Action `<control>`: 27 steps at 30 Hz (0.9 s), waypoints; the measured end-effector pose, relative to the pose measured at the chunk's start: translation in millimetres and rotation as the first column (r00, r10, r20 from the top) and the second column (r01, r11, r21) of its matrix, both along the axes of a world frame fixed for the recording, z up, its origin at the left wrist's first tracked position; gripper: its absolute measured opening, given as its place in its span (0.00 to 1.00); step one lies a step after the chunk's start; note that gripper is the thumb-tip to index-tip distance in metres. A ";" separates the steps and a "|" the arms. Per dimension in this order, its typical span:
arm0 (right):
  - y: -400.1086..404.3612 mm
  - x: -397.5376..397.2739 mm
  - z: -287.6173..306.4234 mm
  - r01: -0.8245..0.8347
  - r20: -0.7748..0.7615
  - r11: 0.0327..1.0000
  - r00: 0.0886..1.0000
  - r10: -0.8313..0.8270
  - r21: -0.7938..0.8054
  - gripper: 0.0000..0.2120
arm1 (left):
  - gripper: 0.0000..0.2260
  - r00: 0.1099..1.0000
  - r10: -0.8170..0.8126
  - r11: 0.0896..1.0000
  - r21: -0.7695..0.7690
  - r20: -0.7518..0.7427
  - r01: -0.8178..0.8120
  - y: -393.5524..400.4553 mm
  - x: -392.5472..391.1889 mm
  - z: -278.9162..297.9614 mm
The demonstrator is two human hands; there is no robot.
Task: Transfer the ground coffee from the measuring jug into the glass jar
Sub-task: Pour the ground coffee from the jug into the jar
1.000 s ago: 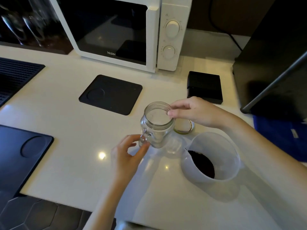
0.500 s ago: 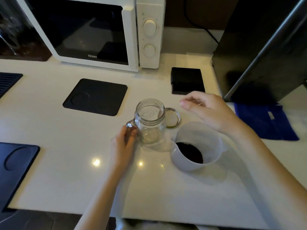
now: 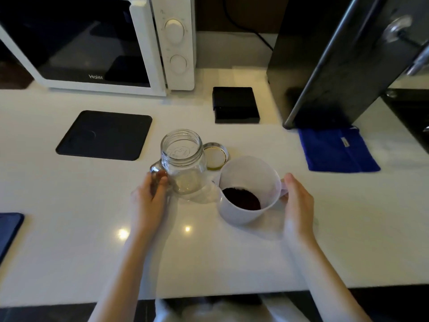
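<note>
Left hand (image 3: 151, 194) pinches handle of glass jar (image 3: 183, 163); jar empty, upright on counter (image 3: 69, 228). Right hand (image 3: 296, 201) curls at handle of measuring jug (image 3: 249, 189), grip probably closed, partly hidden. Ground coffee (image 3: 241, 198) in jug. Hold jar steady, tip spout slowly over mouth.

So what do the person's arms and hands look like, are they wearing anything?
Both arms are bare to the bottom of the picture: no sleeves show. The left hand and right hand have no gloves, rings, watch or bracelets. Fingernails look short and unpainted.
</note>
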State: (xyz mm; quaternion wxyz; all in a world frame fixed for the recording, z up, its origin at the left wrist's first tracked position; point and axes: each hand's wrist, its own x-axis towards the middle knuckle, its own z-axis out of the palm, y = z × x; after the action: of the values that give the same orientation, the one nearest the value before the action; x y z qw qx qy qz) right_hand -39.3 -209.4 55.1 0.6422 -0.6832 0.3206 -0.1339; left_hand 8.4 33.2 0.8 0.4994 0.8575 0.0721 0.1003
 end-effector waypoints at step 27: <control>-1.5 55.2 40.1 -0.253 0.254 0.914 0.906 0.339 -0.316 0.20 | 0.04 0.999 -0.008 0.999 -0.046 0.034 0.010 -5.8 -4.7 12.2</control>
State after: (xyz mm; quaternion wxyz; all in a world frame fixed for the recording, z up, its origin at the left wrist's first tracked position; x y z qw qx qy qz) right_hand 15.9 -210.9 95.2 0.5954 -0.7780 0.0877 -0.1805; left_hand 3.7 27.4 13.0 0.5209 0.8441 0.0621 0.1111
